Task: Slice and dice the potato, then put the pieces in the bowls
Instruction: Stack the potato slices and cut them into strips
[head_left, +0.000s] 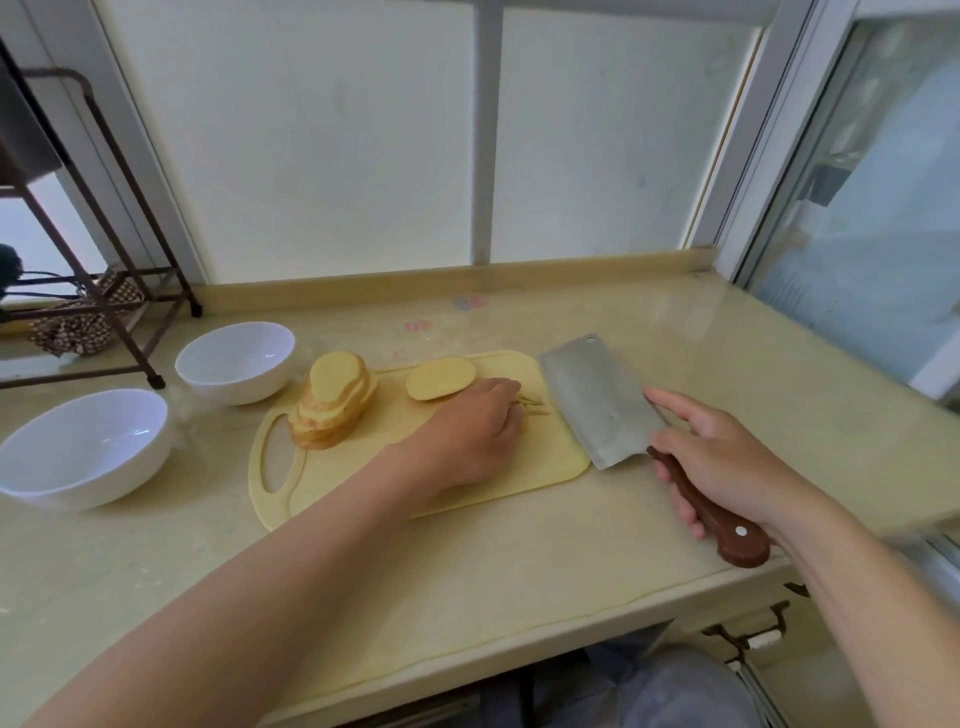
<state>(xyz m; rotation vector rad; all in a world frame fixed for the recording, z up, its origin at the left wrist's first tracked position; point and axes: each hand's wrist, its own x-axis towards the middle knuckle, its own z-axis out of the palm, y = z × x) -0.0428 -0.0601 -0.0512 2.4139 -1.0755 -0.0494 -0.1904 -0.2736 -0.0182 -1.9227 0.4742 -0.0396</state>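
Mostly the left grip (478, 431) hides potato strips (535, 404) (right grip (727, 462) holds cleaver (597, 400)).

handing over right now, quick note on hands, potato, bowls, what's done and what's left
Left hand: curled on the cutting board beside cut strips; its grip is hidden.
Right hand: grips the cleaver, blade over the board's right end.
Done: sliced stack and loose slices lie on the board.
Left: dicing, filling; near bowl and far bowl hold nothing.

bowls (236, 364) flank the cutting board's (322, 483) left end; bare counter (467, 571) stretches in front.
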